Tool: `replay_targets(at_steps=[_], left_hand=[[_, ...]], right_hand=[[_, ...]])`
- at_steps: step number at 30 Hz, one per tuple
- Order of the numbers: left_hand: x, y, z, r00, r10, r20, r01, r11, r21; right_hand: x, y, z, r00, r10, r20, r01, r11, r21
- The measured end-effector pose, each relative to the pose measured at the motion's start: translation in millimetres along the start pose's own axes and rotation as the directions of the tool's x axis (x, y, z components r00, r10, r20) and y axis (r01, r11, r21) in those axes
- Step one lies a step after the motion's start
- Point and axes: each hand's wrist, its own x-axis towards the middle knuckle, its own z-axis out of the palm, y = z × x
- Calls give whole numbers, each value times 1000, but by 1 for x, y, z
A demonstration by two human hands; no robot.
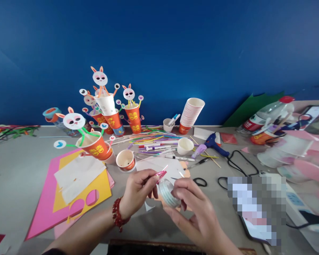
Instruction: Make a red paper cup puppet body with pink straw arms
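Here, pinching a shiny pink strip [161,175] in the left hand [134,193] and gripping a round, pale-striped roll [167,193] in the curled right hand [195,205], at near centre above the grey desk [13,187]. Just beyond, can see a white paper sheet [159,163]; farther right, a blue glue gun [215,143]; left, a yellow card sheet [104,189] with round holes; at far centre-right, a tilted stack of white paper cups [192,112].
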Motion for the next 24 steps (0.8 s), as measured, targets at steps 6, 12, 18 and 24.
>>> replay_targets(at_steps=[6,12,18,24], left_hand=[[-2,-7,-2,995,-81,58,85,995,-61],[-6,-10,-2,993,-94,68,97,994,-44],[-9,-11,0,993,-97,71,99,995,-26],[-8,-14,2,994,-100,36,103,991,-90]], right_hand=[[-1,3,2,1000,18,-10,-18,1000,1],[0,3,1,999,14,-41,-16,998,-55],[3,2,1,999,14,-32,-18,993,-115],[8,-3,-1,999,-1,-47,-5,990,-140]])
